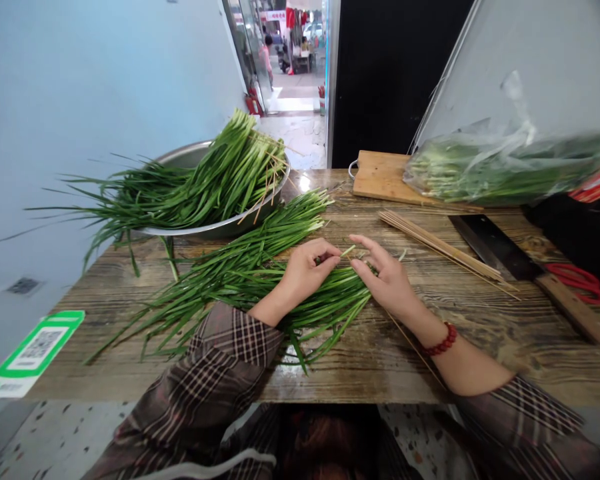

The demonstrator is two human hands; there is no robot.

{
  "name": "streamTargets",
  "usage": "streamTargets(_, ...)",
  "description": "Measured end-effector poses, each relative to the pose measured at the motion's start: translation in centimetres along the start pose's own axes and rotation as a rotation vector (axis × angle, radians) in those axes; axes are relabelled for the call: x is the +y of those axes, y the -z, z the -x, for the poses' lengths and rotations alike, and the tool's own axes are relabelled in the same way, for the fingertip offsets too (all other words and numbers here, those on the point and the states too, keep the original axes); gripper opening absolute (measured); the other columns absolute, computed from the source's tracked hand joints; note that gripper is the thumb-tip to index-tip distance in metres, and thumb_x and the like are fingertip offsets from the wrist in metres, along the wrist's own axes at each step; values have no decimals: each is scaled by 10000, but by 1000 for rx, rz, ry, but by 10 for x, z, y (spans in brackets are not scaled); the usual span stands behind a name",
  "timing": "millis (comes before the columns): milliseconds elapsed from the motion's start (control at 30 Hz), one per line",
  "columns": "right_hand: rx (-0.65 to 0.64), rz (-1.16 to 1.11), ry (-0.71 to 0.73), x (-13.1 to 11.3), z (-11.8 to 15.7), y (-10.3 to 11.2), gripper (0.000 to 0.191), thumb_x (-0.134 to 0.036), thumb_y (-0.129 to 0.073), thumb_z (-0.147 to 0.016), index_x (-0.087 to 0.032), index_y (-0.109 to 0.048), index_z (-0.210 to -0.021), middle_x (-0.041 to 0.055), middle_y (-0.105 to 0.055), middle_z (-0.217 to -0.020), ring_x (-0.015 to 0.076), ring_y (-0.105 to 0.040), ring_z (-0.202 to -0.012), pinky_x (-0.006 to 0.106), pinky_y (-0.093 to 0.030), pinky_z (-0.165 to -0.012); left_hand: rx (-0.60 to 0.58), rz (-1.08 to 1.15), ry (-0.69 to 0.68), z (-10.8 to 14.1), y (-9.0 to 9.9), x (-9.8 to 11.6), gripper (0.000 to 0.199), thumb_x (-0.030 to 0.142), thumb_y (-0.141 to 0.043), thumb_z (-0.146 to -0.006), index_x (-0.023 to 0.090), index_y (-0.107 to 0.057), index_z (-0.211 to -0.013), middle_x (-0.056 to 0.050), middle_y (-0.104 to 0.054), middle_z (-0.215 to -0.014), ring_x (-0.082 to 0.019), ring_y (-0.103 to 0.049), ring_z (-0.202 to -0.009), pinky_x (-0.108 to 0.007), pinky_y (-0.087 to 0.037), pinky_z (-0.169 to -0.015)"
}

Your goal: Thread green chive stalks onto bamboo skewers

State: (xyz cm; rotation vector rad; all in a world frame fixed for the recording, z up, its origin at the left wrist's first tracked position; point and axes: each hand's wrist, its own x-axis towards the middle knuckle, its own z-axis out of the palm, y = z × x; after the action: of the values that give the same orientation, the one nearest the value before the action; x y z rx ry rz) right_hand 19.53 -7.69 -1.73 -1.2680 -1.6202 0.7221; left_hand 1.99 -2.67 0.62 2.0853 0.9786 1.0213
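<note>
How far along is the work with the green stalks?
Looks done: long green stalks in the round steel bowl, thin sticks across their pale ends. In hand: the left hand pinches a pale stalk end near the right hand. Apparently left: loose green stalks on the table, the greens in clear plastic, bare wooden sticks. Exact share unclear.

The street (300, 70) beyond the doorway is blurred. The knife (500, 247) is cut off at its handle's end by the right edge. The left palm is hidden.
</note>
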Motion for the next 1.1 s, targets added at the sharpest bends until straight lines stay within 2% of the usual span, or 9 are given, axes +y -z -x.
streamTargets(200, 36, -3, -18, 5, -2, -2, 181, -352, -530, -874, -202, -582, -961, 24, -666, -827, 153, -619, -698, 274, -483, -658, -118, 41, -40, 5, -7, 2, 135, 146, -573, -824, 148, -705, -796, -29, -641, -733, -127, -579, -713, -243, -441, -697)
streamTargets(300, 49, 30, -11, 6, -4, -3, 162, -357, -528, -873, -202, -566, -849, 23, -656, -789, 159, -619, -729, 284, -477, -694, -184, 55, -57, 2, -1, 0, 171, 185, -556, -850, 146, -722, -843, -58, -675, -799, -146, -611, -767, -260, -465, -734)
streamTargets(400, 57, 54, -1, 7, -4, -3, 166, -363, -524, -875, -206, -569, -847, 21, -661, -785, 162, -623, -746, 293, -477, -724, -89, -66, -6, -6, 13, -12, 191, 216, -542, -861, 152, -722, -877, -69, -692, -860, -163, -623, -818, -283, -478, -775)
streamTargets(467, 60, 61, -2, 7, -4, -3, 167, -366, -525, -874, -208, -572, -848, 24, -667, -788, 166, -627, -759, 299, -479, -738, 32, -226, 22, -10, 23, -26, 197, 210, -525, -865, 158, -710, -913, -68, -689, -896, -173, -619, -853, -303, -478, -811)
streamTargets(533, 62, 59, -10, 7, -4, -3, 168, -368, -527, -874, -208, -572, -846, 25, -668, -787, 167, -629, -757, 300, -480, -739, 84, -400, 19, -13, 32, -40, 203, 190, -512, -865, 165, -697, -946, -76, -681, -956, -192, -606, -926, -334, -462, -880)
streamTargets(667, 56, 61, -11, 7, -4, -3, 166, -369, -529, -873, -210, -567, -844, 21, -669, -797, 166, -632, -755, 303, -478, -749, 14, -691, 40, -13, 40, -58, 224, 179, -535, -848, 169, -678, -1019, -96, -653, -1069, -241, -562, -1012, -381, -429, -912)
streamTargets(833, 56, 68, -1, 6, -4, -3, 163, -368, -530, -870, -212, -571, -847, 22, -672, -804, 168, -634, -769, 306, -483, -759, -64, -885, 70, -10, 36, -55, 239, 242, -571, -844, 205, -666, -1060, -102, -634, -1037, -272, -542, -984, -393, -399, -815)
streamTargets(1000, 62, 77, 4, 5, -4, -3, 163, -367, -530, -868, -211, -572, -841, 17, -670, -783, 163, -628, -743, 301, -481, -739, -89, -942, 45, -9, 36, -51, 165, 235, -545, -859, 220, -695, -926, -90, -628, -955, -255, -540, -940, -399, -375, -809)
streamTargets(1100, 66, 81, 10, 7, -4, -3, 169, -372, -529, -871, -212, -577, -845, 17, -670, -779, 163, -626, -739, 303, -483, -747, 5, -837, 11, -10, 36, -50, 158, 198, -530, -853, 202, -687, -872, -88, -631, -958, -246, -542, -953, -388, -389, -813)
